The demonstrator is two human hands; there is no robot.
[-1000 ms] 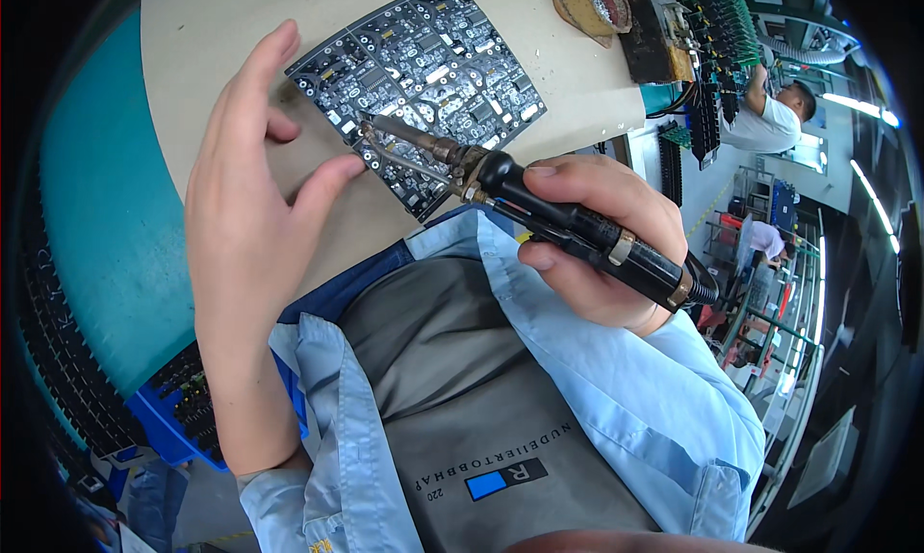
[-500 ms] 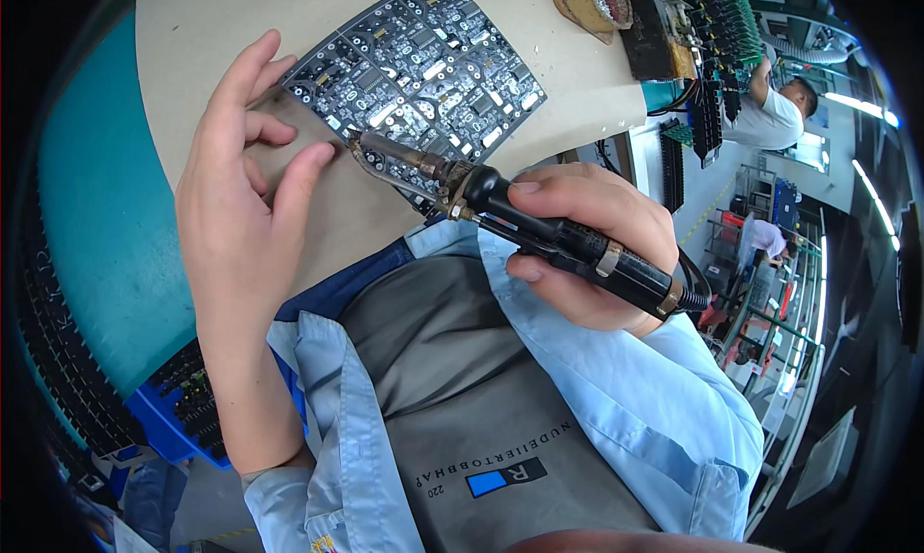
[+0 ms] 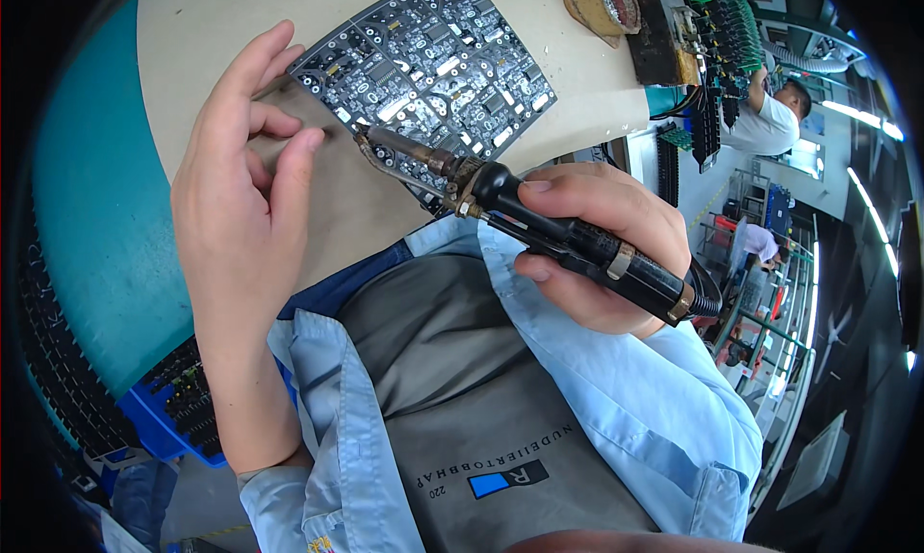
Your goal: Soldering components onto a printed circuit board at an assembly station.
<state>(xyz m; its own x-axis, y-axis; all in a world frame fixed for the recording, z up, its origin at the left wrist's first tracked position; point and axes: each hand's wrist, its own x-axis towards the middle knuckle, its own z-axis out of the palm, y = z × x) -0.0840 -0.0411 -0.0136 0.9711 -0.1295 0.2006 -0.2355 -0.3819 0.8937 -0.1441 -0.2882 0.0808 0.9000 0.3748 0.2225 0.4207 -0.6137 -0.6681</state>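
In my right hand point(image 3: 606, 235) is a black soldering iron point(image 3: 577, 240), gripped around its handle, with a thin metal tube running beside its barrel. Its tip reaches the lower left part of a dark printed circuit board panel point(image 3: 433, 62) dense with small components; whether it touches the panel I cannot tell. My left hand point(image 3: 241, 158) is beside the panel's left edge, thumb and fingers apart and loosely bent. A small dark spot shows by the left thumb tip, too small to name.
Brown sheeting point(image 3: 202, 24) covers the bench, beside a teal mat point(image 3: 106, 197). A yellowish round container point(image 3: 602, 4) stands behind the panel, near a rack of green boards point(image 3: 731, 43). A blue tray point(image 3: 164, 423) sits at lower left. Another person point(image 3: 765, 120) works at far right.
The panel and the soldering iron appear slightly farther right in view. My left thumb has lifted a little and drawn back from the iron's tip. My right hand keeps its grip.
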